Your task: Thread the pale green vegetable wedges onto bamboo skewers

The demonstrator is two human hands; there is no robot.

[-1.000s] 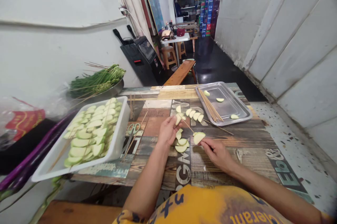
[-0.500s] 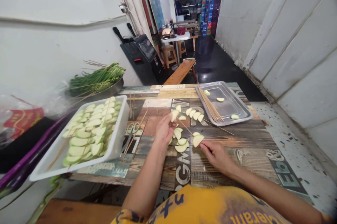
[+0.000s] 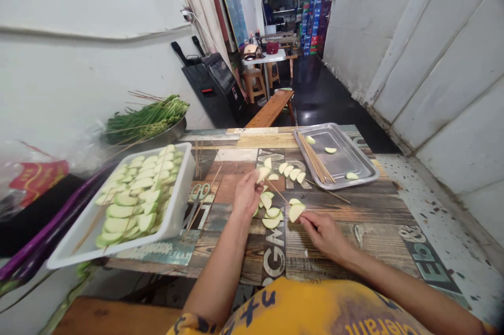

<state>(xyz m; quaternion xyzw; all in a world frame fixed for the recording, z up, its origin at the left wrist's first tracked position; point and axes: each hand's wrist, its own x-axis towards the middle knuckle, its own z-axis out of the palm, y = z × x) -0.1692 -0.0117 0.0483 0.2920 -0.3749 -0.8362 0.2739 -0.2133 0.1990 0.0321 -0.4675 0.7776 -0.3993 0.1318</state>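
Observation:
My left hand (image 3: 247, 193) pinches a pale, half-round vegetable slice (image 3: 263, 173) near the table's middle. From that slice a thin wooden skewer (image 3: 277, 191) slopes down toward my right hand (image 3: 325, 232). Green-skinned half-round slices (image 3: 296, 212) are threaded on its lower part, and my right fingers close around the skewer's end just behind them. Loose slices (image 3: 271, 222) lie in a small heap between my hands. A short row of slices (image 3: 292, 172) rests farther back, beside a single skewer (image 3: 331, 192) on the tabletop.
A white bin (image 3: 179, 219) of skewered slices stands left, with scissors (image 3: 200, 191) beside it. Behind it is a metal bowl (image 3: 173, 133) of green vegetables. A metal tray (image 3: 354, 159) at right holds a skewer bundle (image 3: 315, 159) and a few slices. Long purple eggplants (image 3: 55, 230) lie far left.
The camera view has shifted very slightly. Both hands keep nearly the same pose on the slice and the skewer.

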